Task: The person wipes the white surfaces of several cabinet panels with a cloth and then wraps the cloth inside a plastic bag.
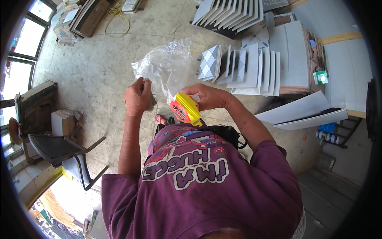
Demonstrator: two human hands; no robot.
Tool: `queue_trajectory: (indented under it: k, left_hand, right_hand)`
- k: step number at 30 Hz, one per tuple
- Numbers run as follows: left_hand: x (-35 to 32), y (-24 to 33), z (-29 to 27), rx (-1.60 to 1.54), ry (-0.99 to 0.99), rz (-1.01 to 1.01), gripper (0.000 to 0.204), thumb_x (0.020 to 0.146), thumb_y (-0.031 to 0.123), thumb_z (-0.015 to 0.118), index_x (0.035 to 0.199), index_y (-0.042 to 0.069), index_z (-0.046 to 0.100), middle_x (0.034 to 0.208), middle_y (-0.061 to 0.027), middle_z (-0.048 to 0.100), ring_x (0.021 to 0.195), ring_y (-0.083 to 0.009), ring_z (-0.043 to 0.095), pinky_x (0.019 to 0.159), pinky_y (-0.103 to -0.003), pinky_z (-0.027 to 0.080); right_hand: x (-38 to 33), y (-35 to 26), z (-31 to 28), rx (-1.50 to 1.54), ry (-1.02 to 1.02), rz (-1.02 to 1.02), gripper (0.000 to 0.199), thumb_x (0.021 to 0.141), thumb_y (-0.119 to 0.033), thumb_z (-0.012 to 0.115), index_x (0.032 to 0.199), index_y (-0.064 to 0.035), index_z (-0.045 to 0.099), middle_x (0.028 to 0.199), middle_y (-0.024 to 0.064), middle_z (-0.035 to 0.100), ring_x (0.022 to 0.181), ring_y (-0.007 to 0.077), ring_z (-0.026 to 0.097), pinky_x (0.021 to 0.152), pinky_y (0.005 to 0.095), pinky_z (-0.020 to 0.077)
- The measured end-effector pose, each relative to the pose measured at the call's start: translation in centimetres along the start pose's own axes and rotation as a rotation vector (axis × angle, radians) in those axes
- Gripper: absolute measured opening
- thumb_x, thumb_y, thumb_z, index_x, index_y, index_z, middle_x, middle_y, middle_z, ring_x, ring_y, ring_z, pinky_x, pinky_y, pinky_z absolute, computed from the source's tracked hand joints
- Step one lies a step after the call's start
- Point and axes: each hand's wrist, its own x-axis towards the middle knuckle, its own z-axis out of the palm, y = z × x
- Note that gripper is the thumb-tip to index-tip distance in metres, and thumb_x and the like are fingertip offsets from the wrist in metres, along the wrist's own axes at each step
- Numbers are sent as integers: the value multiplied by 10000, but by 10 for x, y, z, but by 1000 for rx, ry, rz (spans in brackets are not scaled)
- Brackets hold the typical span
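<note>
My left hand (137, 97) is raised in front of my chest, its fingers closed on the edge of a crumpled clear plastic bag (167, 65) that stands up above both hands. My right hand (207, 96) grips the same bag on its other side, and a small yellow and orange packet (185, 108) sits under its fingers, touching my palm. A small brownish item shows below my left hand, too hidden to name. My purple printed shirt (199, 179) fills the lower middle.
Grey and white tiles (246, 67) lean in rows on the concrete floor ahead. Large white boards (306, 113) lie at right. A dark chair (63, 149) and cardboard boxes (61, 121) stand at left, near windows. A yellow cord (117, 20) lies coiled far ahead.
</note>
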Motion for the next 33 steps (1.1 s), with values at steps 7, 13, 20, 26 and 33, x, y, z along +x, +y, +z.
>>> queue_trajectory:
  k: [7, 13, 20, 26, 33]
  left_hand:
    - [-4, 11, -2, -80, -30, 32, 209, 828, 226, 543, 804, 35, 626, 611, -162, 579, 538, -269, 589, 527, -351, 445]
    - [-3, 21, -24, -126, -122, 98, 166, 826, 153, 530, 852, 33, 641, 675, -143, 612, 565, -220, 599, 554, -322, 456]
    - [-17, 34, -33, -155, -335, 285, 119, 785, 120, 552, 828, 8, 552, 784, -149, 565, 590, -287, 565, 553, -347, 442]
    - [-19, 36, -48, -250, -411, 337, 69, 774, 53, 523, 813, -5, 526, 728, -98, 458, 544, -193, 463, 514, -287, 375]
    - [-18, 50, -59, -318, -450, 408, 42, 747, -8, 499, 789, -11, 504, 715, -98, 423, 610, -192, 422, 554, -277, 368]
  right_hand:
    - [5, -22, -5, 171, -33, 204, 184, 783, -30, 628, 959, 21, 608, 852, 56, 665, 766, 109, 642, 680, 263, 523]
    - [8, -19, 5, 85, 100, 126, 252, 810, -52, 572, 1053, 14, 575, 912, 78, 648, 784, 118, 636, 714, 274, 517]
    - [28, 0, 15, 307, 151, -22, 215, 802, -104, 615, 999, -19, 620, 895, 34, 651, 793, 98, 615, 725, 242, 490]
    - [39, 15, 28, 219, 313, 2, 223, 793, -84, 600, 1005, -23, 622, 878, 46, 654, 798, 113, 629, 715, 253, 502]
    - [70, 51, 41, 6, 433, -24, 365, 727, -118, 663, 1057, -31, 533, 929, 120, 642, 810, 239, 647, 717, 339, 512]
